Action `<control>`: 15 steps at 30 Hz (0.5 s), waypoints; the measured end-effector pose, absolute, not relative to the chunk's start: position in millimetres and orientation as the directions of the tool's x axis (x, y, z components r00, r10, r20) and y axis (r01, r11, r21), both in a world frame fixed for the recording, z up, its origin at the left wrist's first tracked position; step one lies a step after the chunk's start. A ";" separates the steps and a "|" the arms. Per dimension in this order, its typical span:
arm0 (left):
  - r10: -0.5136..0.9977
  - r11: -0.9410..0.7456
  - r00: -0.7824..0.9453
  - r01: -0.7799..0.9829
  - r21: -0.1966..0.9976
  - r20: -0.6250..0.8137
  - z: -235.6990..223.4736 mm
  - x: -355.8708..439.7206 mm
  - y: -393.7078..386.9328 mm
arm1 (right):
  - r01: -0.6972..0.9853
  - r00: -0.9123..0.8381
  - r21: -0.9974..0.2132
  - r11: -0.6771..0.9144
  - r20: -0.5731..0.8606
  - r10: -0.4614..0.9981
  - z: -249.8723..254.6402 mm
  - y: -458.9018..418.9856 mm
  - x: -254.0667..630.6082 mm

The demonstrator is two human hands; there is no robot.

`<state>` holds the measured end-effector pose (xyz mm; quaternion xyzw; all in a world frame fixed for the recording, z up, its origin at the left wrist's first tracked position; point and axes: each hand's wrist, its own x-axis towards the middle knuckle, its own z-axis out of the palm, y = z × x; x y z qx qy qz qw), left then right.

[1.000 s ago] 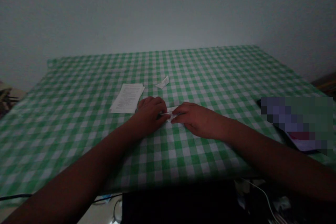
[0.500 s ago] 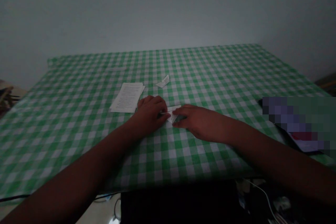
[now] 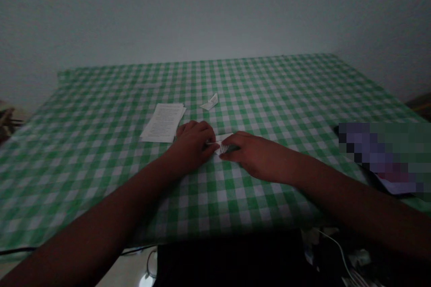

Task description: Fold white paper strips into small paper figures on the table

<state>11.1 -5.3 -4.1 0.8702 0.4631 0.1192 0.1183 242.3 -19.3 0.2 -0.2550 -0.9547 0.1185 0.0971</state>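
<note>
Right hand (image 3: 257, 159) shifted inward, pinching with left hand (image 3: 192, 145) a small folded white paper strip (image 3: 222, 147); printed white sheets (image 3: 163, 122) lay stacked nearby.

white folded paper slip (image 3: 222, 147), printed, partly hidden

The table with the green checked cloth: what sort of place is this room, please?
Probably a plain room in a home, though I cannot be sure. A homely green-and-white gingham tablecloth is spread here, a bare pale wall stands behind it, and a stack of printed papers lies on the cloth.
</note>
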 end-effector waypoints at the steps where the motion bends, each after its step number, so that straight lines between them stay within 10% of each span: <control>1: 0.837 -0.539 0.540 0.781 0.317 0.093 -3.6 11.5 -5.3 | 0.463 -0.855 -0.263 0.847 0.121 0.505 -0.4 -19.9 242.6; 15: 0.869 -0.488 0.483 0.805 0.336 0.107 -7.5 14.5 -7.0 | 0.432 -0.872 -0.278 0.858 0.114 0.476 3.4 -17.3 242.3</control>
